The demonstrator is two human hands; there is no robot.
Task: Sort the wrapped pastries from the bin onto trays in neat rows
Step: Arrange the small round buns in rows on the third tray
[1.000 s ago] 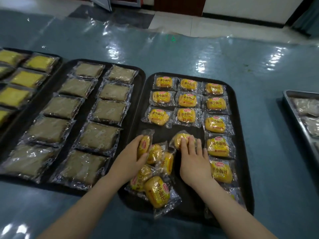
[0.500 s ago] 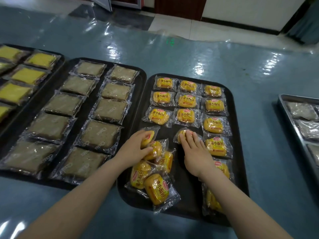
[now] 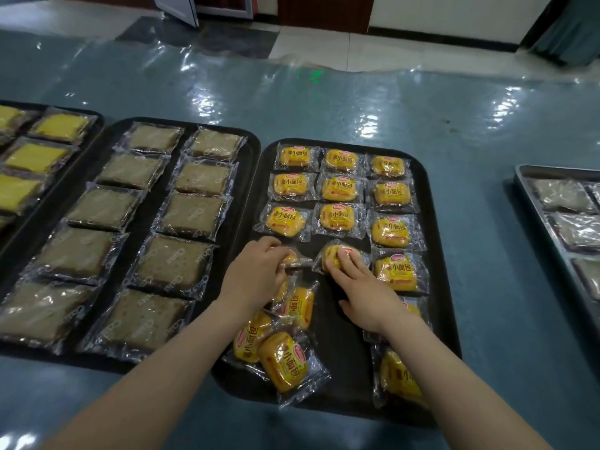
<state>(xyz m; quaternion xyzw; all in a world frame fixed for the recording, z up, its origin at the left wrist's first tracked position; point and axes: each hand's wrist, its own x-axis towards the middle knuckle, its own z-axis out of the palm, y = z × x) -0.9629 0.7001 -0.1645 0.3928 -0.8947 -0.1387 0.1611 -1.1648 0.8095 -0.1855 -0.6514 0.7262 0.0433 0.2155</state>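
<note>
A black tray (image 3: 444, 319) holds small yellow wrapped buns in rows at its far end. My left hand (image 3: 256, 274) grips one wrapped bun (image 3: 292, 258) at the left of the fourth row, fingers curled over it. My right hand (image 3: 363, 287) rests with straight fingers on another wrapped bun (image 3: 334, 254) in the middle of that row. A loose heap of buns (image 3: 282, 355) lies at the tray's near left, partly under my left wrist. More buns run down the right column (image 3: 394, 271), some hidden by my right forearm.
A second black tray (image 3: 250, 147) to the left carries two columns of brown wrapped cakes (image 3: 191, 216). Further left, a tray of yellow cakes (image 3: 35, 157). A metal tray (image 3: 526, 177) with pale wrapped pastries stands at the right edge. The blue table is covered in glossy plastic.
My left hand has carried its bun up from the heap to the left of the fourth row. My right hand stays on the middle bun, nudged slightly farther.
</note>
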